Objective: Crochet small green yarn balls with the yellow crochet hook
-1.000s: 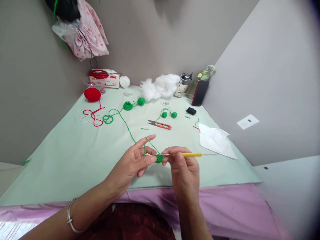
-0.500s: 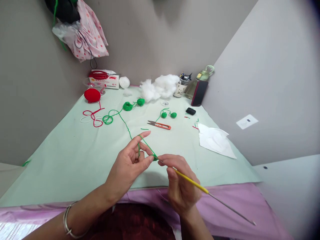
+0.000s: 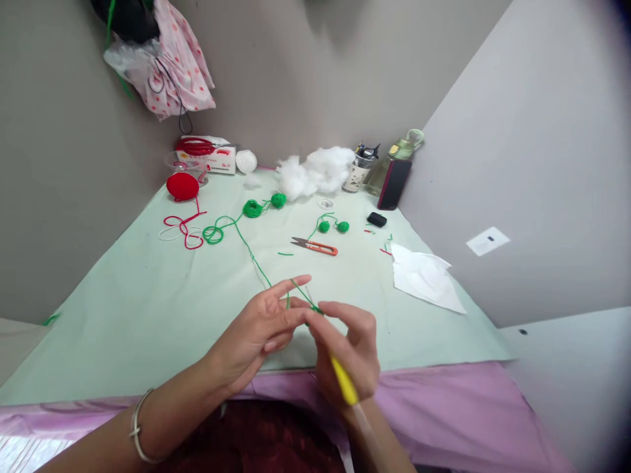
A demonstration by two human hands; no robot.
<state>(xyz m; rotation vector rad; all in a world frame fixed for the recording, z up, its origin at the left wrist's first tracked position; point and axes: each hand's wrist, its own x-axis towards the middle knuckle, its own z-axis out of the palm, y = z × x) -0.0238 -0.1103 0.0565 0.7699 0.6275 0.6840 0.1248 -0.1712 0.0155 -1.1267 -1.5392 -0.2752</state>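
Between my thumb and fingers, my left hand (image 3: 269, 322) pinches a small piece of green crochet (image 3: 316, 309), mostly hidden by the fingertips. Green yarn (image 3: 252, 257) runs from the table over my raised left index finger and down to the piece. My right hand (image 3: 348, 345) grips a crochet hook (image 3: 344, 381) by its yellow handle; the metal tip rises past the piece, and the rear end is blurred. The fingertips of both hands meet at the crochet. Beyond them lie orange thread snips (image 3: 315, 247) and two small green crocheted balls (image 3: 333, 226).
Farther back are green yarn bundles (image 3: 252, 209), white stuffing (image 3: 320, 172), a red yarn ball (image 3: 182, 186) and a pen cup (image 3: 357, 176). At right stand a bottle (image 3: 384, 176) and a phone (image 3: 396, 184) near a black case (image 3: 377, 219) and white tissue (image 3: 424, 279).
Both hands have shifted slightly right. My right hand has turned, so the hook's handle now points steeply down toward me and its tip shows above the crochet.
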